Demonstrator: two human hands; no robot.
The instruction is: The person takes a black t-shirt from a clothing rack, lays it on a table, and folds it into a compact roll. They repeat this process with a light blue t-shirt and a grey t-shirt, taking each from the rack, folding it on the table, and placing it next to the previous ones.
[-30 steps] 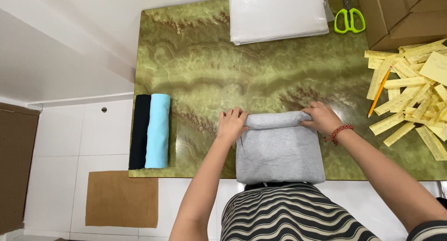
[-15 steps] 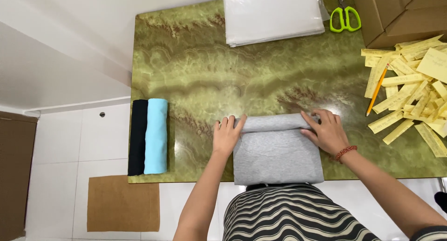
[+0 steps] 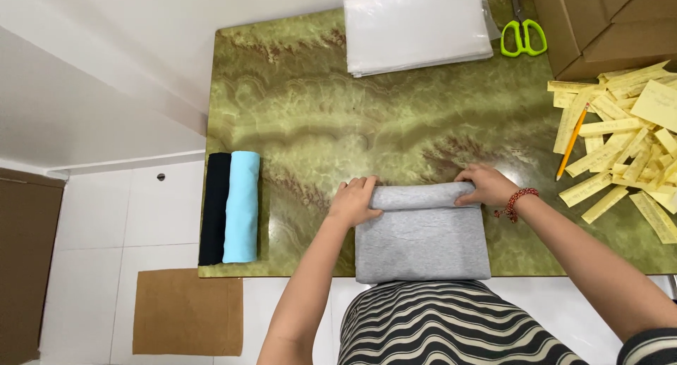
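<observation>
A grey garment (image 3: 422, 241) lies folded at the near edge of the green marbled table (image 3: 317, 118), its far end wound into a roll. My left hand (image 3: 355, 201) grips the roll's left end. My right hand (image 3: 483, 186), with a red bead bracelet on the wrist, grips the right end. Both hands curl their fingers over the roll.
A rolled black garment (image 3: 214, 208) and a rolled light blue one (image 3: 242, 206) lie at the table's left edge. A stack of clear bags (image 3: 416, 26) and green scissors (image 3: 523, 35) sit at the back. Yellow paper slips (image 3: 627, 146), an orange pencil (image 3: 572, 141) and cardboard boxes (image 3: 606, 26) are at the right.
Both hands have rolled the grey garment's far end toward me, so the roll is thicker and the flat part shorter.
</observation>
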